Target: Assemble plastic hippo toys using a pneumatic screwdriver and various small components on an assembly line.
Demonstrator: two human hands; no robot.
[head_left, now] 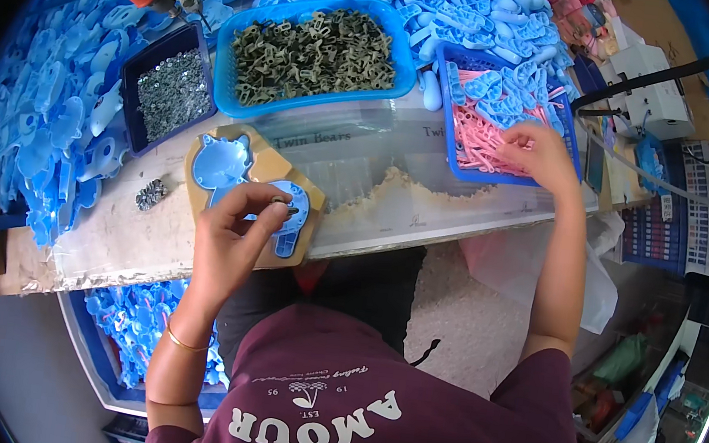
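The left hand (234, 238) pinched a small dark part (279, 203) over the blue shell (223, 163) at its 12 o'clock; the right hand (540, 153), fingers curled, grasped pink pieces (479, 141) at its 9 o'clock.

A pale worktable (108, 237) stands over a speckled grey floor (465, 322), with cluttered shelving (666, 406) at right.
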